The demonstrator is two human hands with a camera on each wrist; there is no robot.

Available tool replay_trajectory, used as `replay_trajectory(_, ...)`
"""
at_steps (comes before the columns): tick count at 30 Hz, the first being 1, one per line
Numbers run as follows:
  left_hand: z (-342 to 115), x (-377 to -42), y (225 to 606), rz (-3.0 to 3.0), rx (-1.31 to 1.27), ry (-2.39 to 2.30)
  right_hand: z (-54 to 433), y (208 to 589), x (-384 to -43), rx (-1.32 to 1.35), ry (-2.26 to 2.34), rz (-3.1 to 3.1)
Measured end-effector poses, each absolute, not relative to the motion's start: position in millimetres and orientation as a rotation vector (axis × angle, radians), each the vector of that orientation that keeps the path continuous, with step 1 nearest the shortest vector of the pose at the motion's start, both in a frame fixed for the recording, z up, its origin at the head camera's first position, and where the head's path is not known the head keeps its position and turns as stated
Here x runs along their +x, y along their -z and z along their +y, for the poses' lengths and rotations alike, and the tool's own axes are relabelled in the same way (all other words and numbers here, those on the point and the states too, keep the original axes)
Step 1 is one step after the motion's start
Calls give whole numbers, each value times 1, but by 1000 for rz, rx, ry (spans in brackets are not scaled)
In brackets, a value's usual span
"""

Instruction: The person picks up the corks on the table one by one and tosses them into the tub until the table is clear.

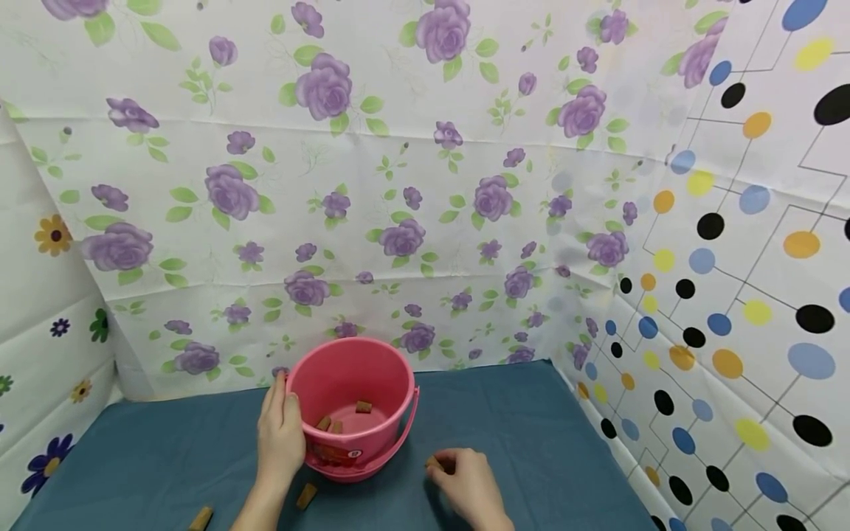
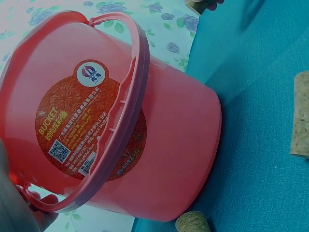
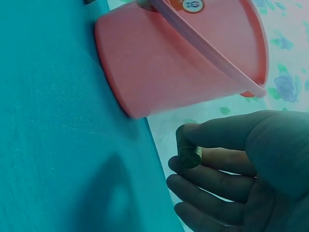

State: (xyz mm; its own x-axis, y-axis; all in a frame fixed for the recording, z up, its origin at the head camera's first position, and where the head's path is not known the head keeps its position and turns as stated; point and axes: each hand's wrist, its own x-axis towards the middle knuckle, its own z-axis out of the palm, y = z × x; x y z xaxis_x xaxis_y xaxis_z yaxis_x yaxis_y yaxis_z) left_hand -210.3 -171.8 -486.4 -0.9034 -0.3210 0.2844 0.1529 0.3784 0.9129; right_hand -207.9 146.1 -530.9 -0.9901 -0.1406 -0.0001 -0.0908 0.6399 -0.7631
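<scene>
A pink plastic bucket (image 1: pixel 352 369) stands on the blue cloth with its handle hanging down over the front. My left hand (image 1: pixel 282 435) holds the bucket at its left side, fingers along the outside by the rim. Three corks (image 1: pixel 363 406) lie on the bucket's floor. To the right of the bucket, my right hand (image 1: pixel 468 483) pinches another cork (image 3: pixel 188 149) between thumb and fingers, above the cloth. One loose cork (image 1: pixel 306 496) lies just in front of the bucket, and a second cork (image 1: pixel 201 518) is at the bottom edge of the head view, left of my left forearm.
Blue cloth (image 1: pixel 524 428) covers the table. Behind it hangs a white sheet (image 1: pixel 372 155) with purple roses. A dotted sheet (image 1: pixel 730 391) borders the right side, and a flowered sheet (image 1: pixel 40 310) the left.
</scene>
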Motion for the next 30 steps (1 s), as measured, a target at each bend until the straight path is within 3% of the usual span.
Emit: replay_trajectory(30, -171, -210, 487, -2193, 137, 1544, 147, 523, -206, -172, 1266, 2858)
